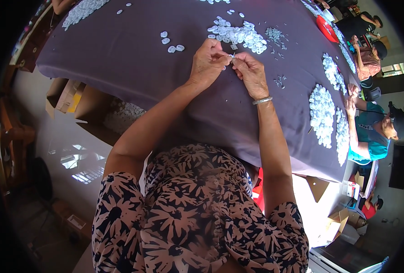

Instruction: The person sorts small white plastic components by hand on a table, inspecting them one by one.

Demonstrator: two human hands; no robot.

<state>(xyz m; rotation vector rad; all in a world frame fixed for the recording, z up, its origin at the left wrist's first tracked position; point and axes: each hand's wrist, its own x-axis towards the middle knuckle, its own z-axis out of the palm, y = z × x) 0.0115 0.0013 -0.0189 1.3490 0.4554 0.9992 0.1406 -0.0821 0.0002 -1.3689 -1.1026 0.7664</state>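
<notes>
Above the dark cloth, my left hand (208, 63) and my right hand (251, 73) meet fingertip to fingertip. The left pinches a small white plastic piece (231, 56), mostly covered by the fingers. My right thumb and forefinger are closed at its other side; whatever they grip there is too small to make out. Just beyond lies a loose pile of white oval plastic pieces (243, 36). Right of that pile, small grey pin-like pieces (274, 34) are scattered, with a few more (280, 82) nearer my right wrist. Several white ovals (171, 49) lie apart on the left.
A dark cloth (134, 59) covers the table. More white heaps lie at the far left (84, 11) and right edge (321, 113). A red bowl (327, 29) stands far right. Co-workers sit along the right side, one in a teal shirt (370, 136). An open cardboard box (93, 113) is below left.
</notes>
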